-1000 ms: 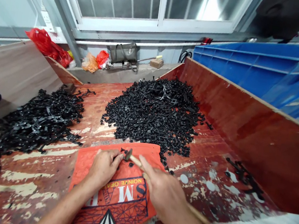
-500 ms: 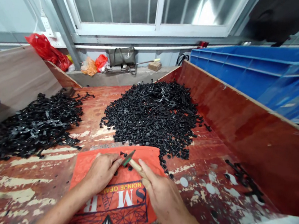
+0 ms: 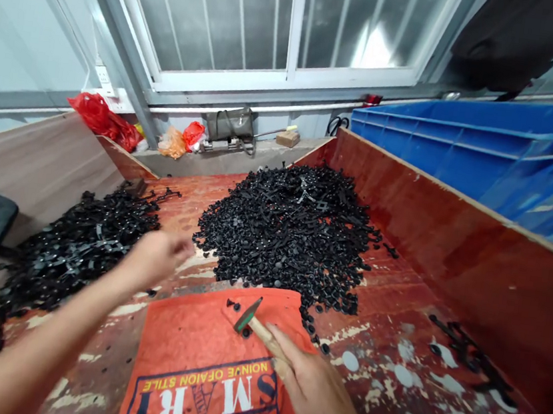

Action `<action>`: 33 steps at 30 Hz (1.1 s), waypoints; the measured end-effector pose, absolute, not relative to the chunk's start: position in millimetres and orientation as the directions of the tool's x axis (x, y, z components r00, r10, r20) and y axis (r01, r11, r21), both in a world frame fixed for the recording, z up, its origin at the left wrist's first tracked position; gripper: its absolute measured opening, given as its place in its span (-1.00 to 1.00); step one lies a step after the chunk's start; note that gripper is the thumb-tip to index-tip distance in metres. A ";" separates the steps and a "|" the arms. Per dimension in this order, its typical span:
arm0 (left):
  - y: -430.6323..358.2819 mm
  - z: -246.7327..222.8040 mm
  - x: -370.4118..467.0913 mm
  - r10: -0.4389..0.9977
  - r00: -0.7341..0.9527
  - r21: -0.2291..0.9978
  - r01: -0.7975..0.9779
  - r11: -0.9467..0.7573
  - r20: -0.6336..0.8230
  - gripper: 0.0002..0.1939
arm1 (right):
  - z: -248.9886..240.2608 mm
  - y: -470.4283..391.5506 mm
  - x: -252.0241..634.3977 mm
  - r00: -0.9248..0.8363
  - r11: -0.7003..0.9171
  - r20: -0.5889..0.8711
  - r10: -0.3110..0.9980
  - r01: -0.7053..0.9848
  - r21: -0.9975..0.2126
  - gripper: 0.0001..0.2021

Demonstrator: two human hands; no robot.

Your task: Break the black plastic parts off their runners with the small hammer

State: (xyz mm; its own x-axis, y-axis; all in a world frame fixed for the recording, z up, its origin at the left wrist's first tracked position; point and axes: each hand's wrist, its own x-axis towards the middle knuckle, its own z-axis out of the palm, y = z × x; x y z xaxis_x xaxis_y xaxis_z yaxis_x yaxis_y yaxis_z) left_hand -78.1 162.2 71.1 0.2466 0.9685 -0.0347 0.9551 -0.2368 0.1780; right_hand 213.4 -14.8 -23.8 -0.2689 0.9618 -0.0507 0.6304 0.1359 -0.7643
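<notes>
My right hand (image 3: 308,379) is wrapped round the wooden handle of a small hammer (image 3: 264,332). Its dark head, partly green, rests over an orange printed cloth (image 3: 191,331), close to a few small black round pieces. Up and left of the cloth, my left hand (image 3: 157,256) hangs between two piles; motion blurs its fingers, and I cannot make out anything in them. Small black parts form the large middle pile (image 3: 284,228). Longer black linked pieces lie heaped in the left pile (image 3: 85,244).
Wooden boards wall the worn red table, with the right board (image 3: 434,233) beside a blue crate (image 3: 465,149). More black strips (image 3: 469,358) lie at right. Behind stand red plastic bags (image 3: 102,124), a dark green pouch (image 3: 230,124) and a small wooden block (image 3: 287,138).
My left hand has left the cloth beside the hammer head and moved up and left. My right hand still holds the hammer over the cloth. The view has tilted slightly upward.
</notes>
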 end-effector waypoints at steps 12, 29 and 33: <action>174.1 -18.7 -36.3 0.963 0.261 0.325 0.919 -0.224 -0.074 -0.88 | 0.5 139.0 239.0 0.045 -0.027 0.018 0.999 0.824 -0.566 -0.83; 73.6 -17.0 -37.6 0.942 0.334 0.524 0.808 -0.270 -0.030 -0.88 | -26.2 134.1 240.8 0.111 -0.022 0.098 0.989 0.763 -0.646 -0.82; 105.2 -12.5 -21.0 0.914 0.402 0.519 0.795 -0.315 -0.061 -0.88 | -31.6 137.9 244.4 0.166 -0.043 0.085 0.983 0.647 -0.761 -0.79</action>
